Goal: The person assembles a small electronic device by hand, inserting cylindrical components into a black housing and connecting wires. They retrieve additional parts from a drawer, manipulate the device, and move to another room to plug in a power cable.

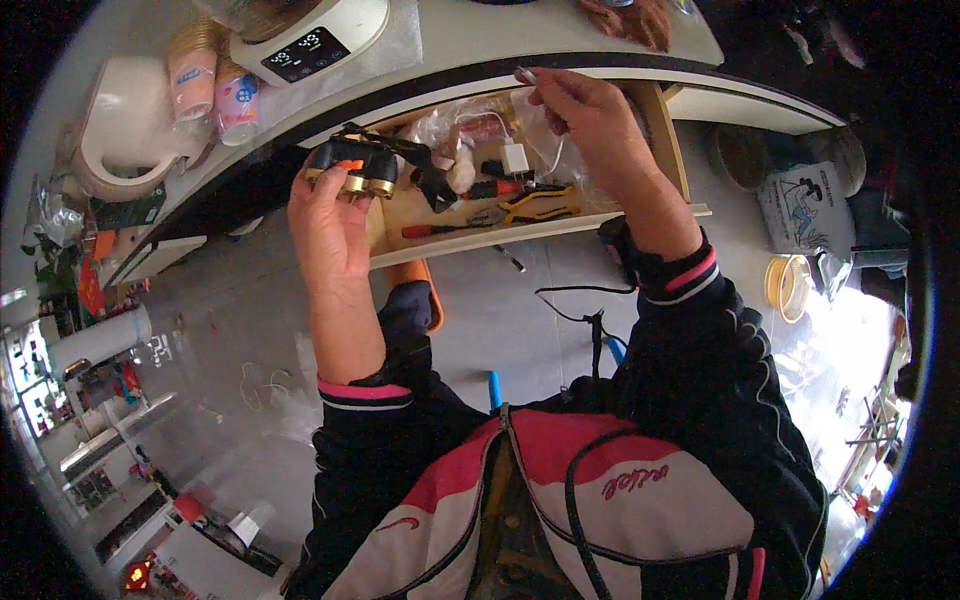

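My left hand (328, 225) grips small black binoculars (375, 162) with gold rims and an orange part, at the left end of an open drawer (480, 243). A black strap (430, 180) trails from them into the drawer. Over the drawer's far edge, my right hand (585, 115) is closed in a pinch on a small pale piece (527, 75), too small to name surely. Below that hand hangs a white cable (558, 155). A white charger plug (514, 157), yellow-handled pliers (540, 203) and a red-handled screwdriver (425, 230) lie inside the drawer.
On the counter above stand stacked paper cups (192, 85), a white appliance with a lit display (305, 50) and a white holder (125, 130). An orange stool edge (434, 300) shows below the drawer. A printed bag (808, 210) and a yellow ring (788, 288) are at right.
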`<action>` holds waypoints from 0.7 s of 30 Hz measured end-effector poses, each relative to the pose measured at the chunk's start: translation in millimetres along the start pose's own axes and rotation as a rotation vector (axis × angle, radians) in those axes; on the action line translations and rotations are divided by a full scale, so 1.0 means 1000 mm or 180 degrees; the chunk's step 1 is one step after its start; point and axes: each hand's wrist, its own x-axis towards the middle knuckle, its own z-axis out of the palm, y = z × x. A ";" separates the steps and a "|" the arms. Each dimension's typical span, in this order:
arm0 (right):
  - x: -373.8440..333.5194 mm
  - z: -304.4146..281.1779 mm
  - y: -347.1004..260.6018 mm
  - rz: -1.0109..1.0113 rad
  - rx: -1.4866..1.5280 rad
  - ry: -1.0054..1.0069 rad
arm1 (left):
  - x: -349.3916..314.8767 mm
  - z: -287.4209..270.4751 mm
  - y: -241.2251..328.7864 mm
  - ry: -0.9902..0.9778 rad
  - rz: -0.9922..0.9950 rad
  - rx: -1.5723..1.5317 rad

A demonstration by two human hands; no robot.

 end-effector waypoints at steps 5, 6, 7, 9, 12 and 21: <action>0.009 -0.015 0.008 -0.0099 -0.1272 -0.0489 | 0.002 -0.006 0.009 0.0593 0.0600 0.0120; 0.008 -0.013 0.016 -0.0131 -0.1329 -0.0658 | 0.002 -0.005 0.011 0.0653 0.0607 0.0090; 0.006 -0.009 0.024 -0.0162 -0.1360 -0.0858 | 0.000 -0.005 0.015 0.0741 0.0629 0.0084; 0.004 -0.003 0.037 -0.0083 -0.1576 -0.1271 | 0.000 -0.007 0.017 0.0775 0.0599 0.0026; 0.000 0.014 0.049 0.0248 -0.1370 -0.1675 | 0.001 -0.009 0.017 0.0718 0.0516 -0.0097; 0.049 0.044 0.159 -0.0859 -0.3042 -0.2085 | 0.002 -0.013 0.020 0.0688 0.0312 -0.0166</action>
